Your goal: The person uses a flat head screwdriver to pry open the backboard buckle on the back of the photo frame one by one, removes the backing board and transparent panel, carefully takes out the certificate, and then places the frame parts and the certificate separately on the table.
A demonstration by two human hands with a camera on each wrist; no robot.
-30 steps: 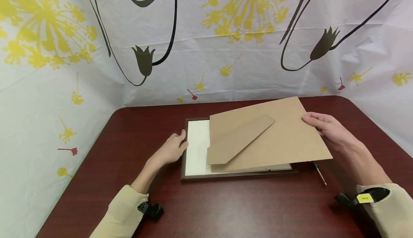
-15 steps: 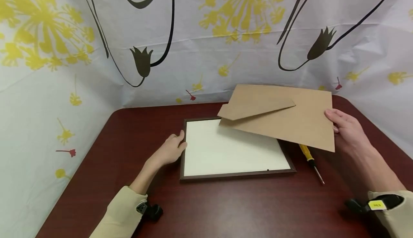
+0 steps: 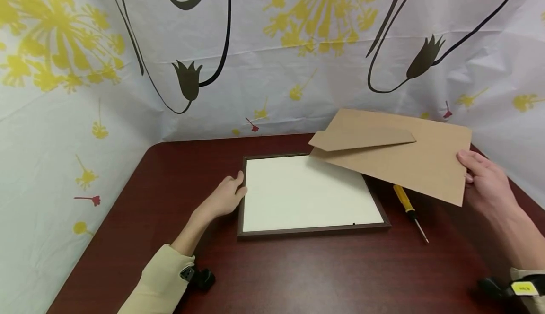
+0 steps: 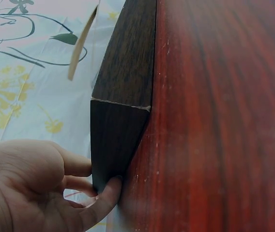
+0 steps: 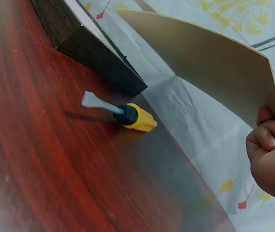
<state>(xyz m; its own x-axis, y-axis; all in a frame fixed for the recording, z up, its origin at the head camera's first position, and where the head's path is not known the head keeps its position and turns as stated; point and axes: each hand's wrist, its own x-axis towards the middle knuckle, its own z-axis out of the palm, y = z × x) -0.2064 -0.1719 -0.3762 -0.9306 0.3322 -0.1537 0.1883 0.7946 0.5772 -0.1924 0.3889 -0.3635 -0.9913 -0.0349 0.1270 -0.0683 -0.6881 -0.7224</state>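
Note:
A brown cardboard backing board (image 3: 408,167) with a fold-out stand flap (image 3: 362,139) hangs tilted above the table. My right hand (image 3: 489,181) pinches its right edge, thumb on top and fingers beneath, also seen in the right wrist view. To the left lies a dark wood picture frame (image 3: 315,231), a white sheet (image 3: 311,196) filling it. The board overlaps its far right corner in the head view. My left hand (image 3: 223,196) grips the frame's left side; in the left wrist view, thumb and fingers (image 4: 77,162) sit on opposite sides of the dark frame edge.
A yellow-handled screwdriver (image 3: 408,210) lies on the table right of the frame, its flat tip toward the near side. The dark red table (image 3: 298,276) is bordered by a white flowered curtain (image 3: 255,82) at the back and sides.
My right hand has lifted the backing board off the frame and carried it right, uncovering the white sheet and the screwdriver. The left hand stays at the frame's left side.

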